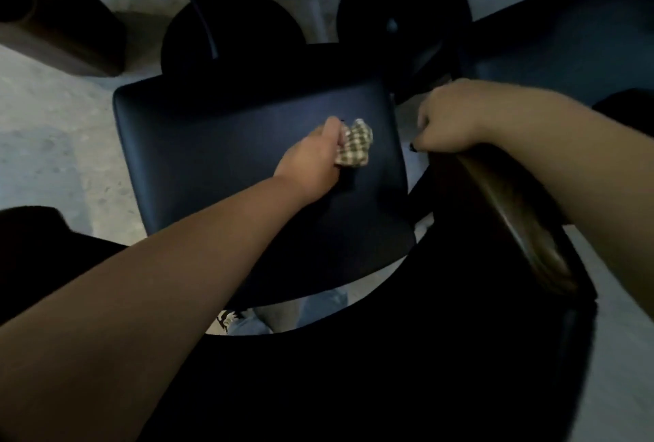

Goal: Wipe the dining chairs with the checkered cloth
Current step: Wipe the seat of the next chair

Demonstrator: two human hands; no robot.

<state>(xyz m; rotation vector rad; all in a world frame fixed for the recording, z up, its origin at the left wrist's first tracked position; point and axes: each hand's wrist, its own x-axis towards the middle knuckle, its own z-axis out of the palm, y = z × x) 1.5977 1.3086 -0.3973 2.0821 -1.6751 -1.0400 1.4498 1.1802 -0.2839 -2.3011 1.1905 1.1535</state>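
A dining chair with a dark blue padded seat [219,144] stands below me. My left hand [311,162] grips the bunched green-and-white checkered cloth [355,148] and holds it against the right part of the seat. My right hand [447,119] is curled over the top end of the chair's curved dark wooden backrest [513,215], which runs down the right side of the view.
Two round black table bases [233,31] [403,6] with slanted posts stand on the pale concrete floor beyond the seat. Another dark blue seat [566,49] lies at the upper right. A dark brown piece of furniture [53,17] fills the upper left corner.
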